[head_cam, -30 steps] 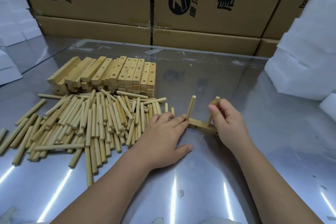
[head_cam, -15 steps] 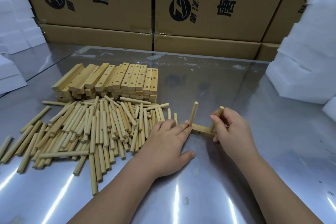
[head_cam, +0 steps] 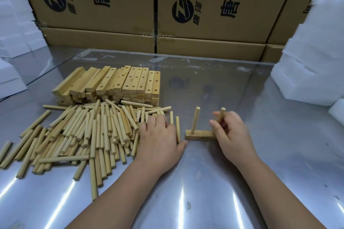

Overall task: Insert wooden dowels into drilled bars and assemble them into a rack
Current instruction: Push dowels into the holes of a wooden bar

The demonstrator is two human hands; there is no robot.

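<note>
Dowel (head_cam: 222,113), judged light and stiff, is pinched mid-length by the right hand (head_cam: 232,133) at the 3 o'clock end of the bar (head_cam: 200,134); loose dowels (head_cam: 93,132) are covered by the left hand (head_cam: 159,136), grip unclear.

Both bare arms stretch out forward, side by side and a little apart. The left hand (head_cam: 159,136) lies palm down, its fingers loose and its thumb sticking out toward the other hand. The right hand (head_cam: 232,132) is tipped up on its side, its fingers (head_cam: 214,124) curled round a wooden stick (head_cam: 222,113) and pinching it below its top.
</note>
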